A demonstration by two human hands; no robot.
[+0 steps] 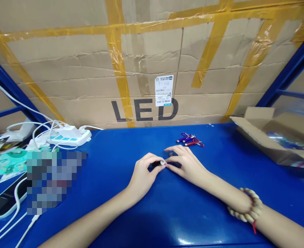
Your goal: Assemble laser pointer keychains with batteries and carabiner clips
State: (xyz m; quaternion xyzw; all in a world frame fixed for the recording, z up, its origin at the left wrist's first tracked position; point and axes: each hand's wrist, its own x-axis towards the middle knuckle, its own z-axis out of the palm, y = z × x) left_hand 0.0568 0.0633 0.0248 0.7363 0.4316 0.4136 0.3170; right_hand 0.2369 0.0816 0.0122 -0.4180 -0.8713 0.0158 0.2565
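Observation:
Between the thumb and fingers of my left hand (pixel 144 172) is a small dark flashlight (pixel 162 162), its round silver end facing up toward me. My right hand (pixel 185 160) meets it from the other side, thumb and index fingertips pinched together right beside that silver end. Whether those fingertips hold a small part cannot be made out. Something small and dark (pixel 171 155) shows partly under my right hand's fingers. Beyond that hand, several purple and red keychain flashlights (pixel 189 140) with carabiner clips lie on the blue tabletop (pixel 152 220).
A large taped carton (pixel 90 79) marked LED walls off the back. At right stands an open cardboard box (pixel 257 137) with plastic-wrapped contents. A white power strip (pixel 71 137), cables, a phone (pixel 7 196) and a green packet (pixel 9 162) crowd the left side.

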